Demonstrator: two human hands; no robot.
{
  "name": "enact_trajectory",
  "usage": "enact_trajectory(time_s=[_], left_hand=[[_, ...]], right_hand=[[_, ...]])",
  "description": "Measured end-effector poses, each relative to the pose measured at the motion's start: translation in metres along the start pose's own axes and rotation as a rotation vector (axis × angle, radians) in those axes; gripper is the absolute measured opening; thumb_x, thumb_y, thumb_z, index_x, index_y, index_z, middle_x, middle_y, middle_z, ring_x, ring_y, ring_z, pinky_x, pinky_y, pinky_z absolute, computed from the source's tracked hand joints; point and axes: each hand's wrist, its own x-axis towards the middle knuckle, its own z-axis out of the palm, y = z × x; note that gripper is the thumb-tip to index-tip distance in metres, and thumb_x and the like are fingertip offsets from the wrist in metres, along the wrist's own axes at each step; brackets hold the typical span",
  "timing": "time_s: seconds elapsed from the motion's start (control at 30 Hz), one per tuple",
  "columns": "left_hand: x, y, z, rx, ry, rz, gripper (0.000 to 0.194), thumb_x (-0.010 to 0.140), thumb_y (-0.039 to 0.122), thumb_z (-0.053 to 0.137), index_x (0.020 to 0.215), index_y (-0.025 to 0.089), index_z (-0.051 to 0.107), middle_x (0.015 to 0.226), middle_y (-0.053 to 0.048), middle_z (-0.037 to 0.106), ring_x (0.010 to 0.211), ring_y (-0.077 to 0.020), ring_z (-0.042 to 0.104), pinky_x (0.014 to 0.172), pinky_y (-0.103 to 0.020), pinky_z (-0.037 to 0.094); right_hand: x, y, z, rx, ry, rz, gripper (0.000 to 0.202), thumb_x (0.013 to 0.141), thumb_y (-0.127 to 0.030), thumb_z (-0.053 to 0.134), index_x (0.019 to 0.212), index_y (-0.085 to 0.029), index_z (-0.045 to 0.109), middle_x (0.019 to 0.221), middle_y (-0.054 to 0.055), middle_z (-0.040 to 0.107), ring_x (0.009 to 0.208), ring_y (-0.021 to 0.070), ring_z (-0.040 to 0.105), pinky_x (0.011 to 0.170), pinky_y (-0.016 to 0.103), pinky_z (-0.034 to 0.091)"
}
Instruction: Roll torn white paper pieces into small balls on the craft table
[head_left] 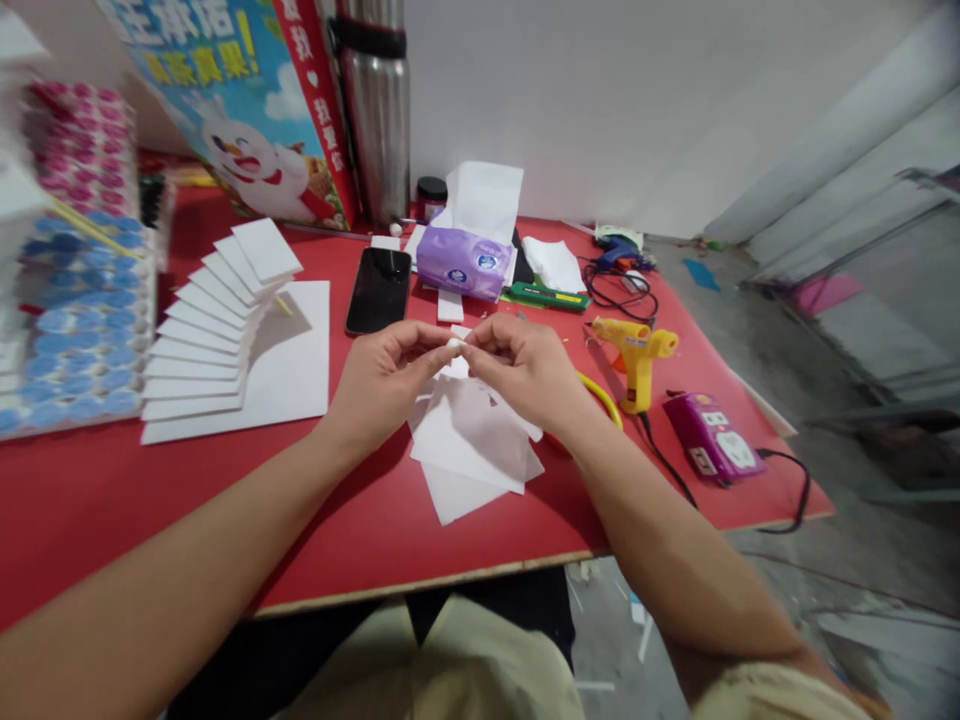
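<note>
My left hand (394, 378) and my right hand (517, 365) meet over the middle of the red table, thumbs and forefingers pinched together. Between the fingertips is a small white piece (454, 343); its exact kind is too small to make out. Beneath the hands lie several loose white paper sheets (472, 450), overlapping at angles. A yellow ring-shaped object (602, 397) is partly hidden behind my right wrist. Just beyond my left hand rests a black smartphone (379, 290).
Fanned white boards (199, 345) and a tray of blue and pink pieces (90, 320) occupy the left. To the right are a yellow glue gun (637, 355), a purple power box (712, 437) and cables. Behind stand a tissue pack (465, 262), a green cutter (546, 296) and a steel flask (379, 130).
</note>
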Motion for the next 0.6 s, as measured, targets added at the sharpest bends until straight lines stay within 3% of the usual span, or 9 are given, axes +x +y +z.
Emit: enact_trajectory(time_s=[0.2,0.43,0.6], left_hand=[[-0.002,0.001,0.004,0.068,0.101,0.093,0.021,0.082,0.034,0.082,0.092,0.017,0.077,0.091,-0.006,0.078,0.085,-0.0189,0.072,0.08,-0.031,0.057],[-0.002,0.005,0.001,0.162,0.133,0.212,0.013,0.08,0.031,0.084,0.082,0.019,0.079,0.08,-0.002,0.073,0.075,-0.016,0.068,0.07,-0.029,0.056],[-0.005,0.006,0.004,0.26,0.155,0.286,0.007,0.084,0.028,0.08,0.081,0.022,0.079,0.078,-0.002,0.073,0.073,-0.0155,0.067,0.067,-0.029,0.054]], right_hand=[[-0.006,-0.009,0.01,-0.128,0.157,-0.034,0.015,0.086,-0.024,0.065,0.073,-0.017,0.062,0.065,-0.002,0.062,0.057,0.0101,0.046,0.058,0.026,0.034],[-0.006,-0.01,0.0,-0.039,0.023,-0.133,0.015,0.092,-0.022,0.061,0.082,-0.015,0.071,0.068,-0.001,0.065,0.059,0.0094,0.05,0.059,0.025,0.037],[-0.006,-0.01,-0.001,-0.082,0.013,-0.119,0.018,0.093,-0.023,0.061,0.079,-0.015,0.07,0.067,-0.001,0.064,0.059,0.0098,0.05,0.06,0.025,0.037]])
